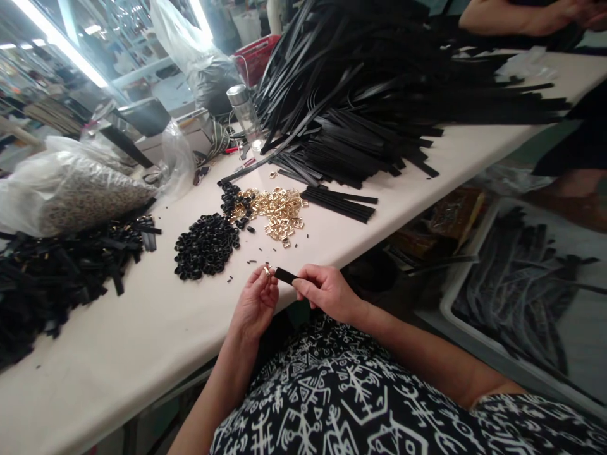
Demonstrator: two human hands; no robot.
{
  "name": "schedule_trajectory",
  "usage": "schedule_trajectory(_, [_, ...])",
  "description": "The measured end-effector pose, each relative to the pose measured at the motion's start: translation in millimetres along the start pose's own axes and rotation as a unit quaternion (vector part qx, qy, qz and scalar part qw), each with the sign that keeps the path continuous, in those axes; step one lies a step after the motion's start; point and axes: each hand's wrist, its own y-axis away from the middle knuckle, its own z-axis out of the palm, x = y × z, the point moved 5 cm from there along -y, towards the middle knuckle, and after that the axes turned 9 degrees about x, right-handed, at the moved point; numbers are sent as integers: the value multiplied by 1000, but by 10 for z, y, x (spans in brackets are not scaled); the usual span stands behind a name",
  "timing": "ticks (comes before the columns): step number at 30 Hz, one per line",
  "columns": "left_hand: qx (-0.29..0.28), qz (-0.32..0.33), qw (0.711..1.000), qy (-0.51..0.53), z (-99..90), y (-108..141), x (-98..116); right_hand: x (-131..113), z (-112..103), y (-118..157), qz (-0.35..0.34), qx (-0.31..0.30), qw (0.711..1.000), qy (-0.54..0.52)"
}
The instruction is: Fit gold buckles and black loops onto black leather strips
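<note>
Near the table's front edge, my left hand [258, 300] pinches a small gold buckle [267, 271] between thumb and fingertips. My right hand [329, 292] is closed on a short black strap [286, 276], whose free end points at the buckle. The strap's end is close to the buckle; whether it passes through is too small to tell. Beyond my hands lies a pile of gold buckles [279, 212]. To its left is a heap of small black loops [206, 246]. Several black straps [339, 203] lie to the right of the buckles.
A large bundle of long black strips [351, 82] covers the back of the table. Finished-looking black pieces [61, 278] are heaped at left beside a plastic bag [76, 189]. A glass bottle [246, 117] stands behind. At right, a bin [448, 303] holds strips; another person's arm [521, 22] shows.
</note>
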Motion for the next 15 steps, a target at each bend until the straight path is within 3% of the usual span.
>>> schedule_trajectory(6, [13,23,999,-23,5,62,-21,-47,102,65,-110,10,985,133])
schedule_trajectory(11, [-28,74,994,-72,36,84,3,16,110,53,-105,34,974,198])
schedule_trajectory(15, [-22,92,993,-77,11,46,-3,18,99,49,-111,41,969,218])
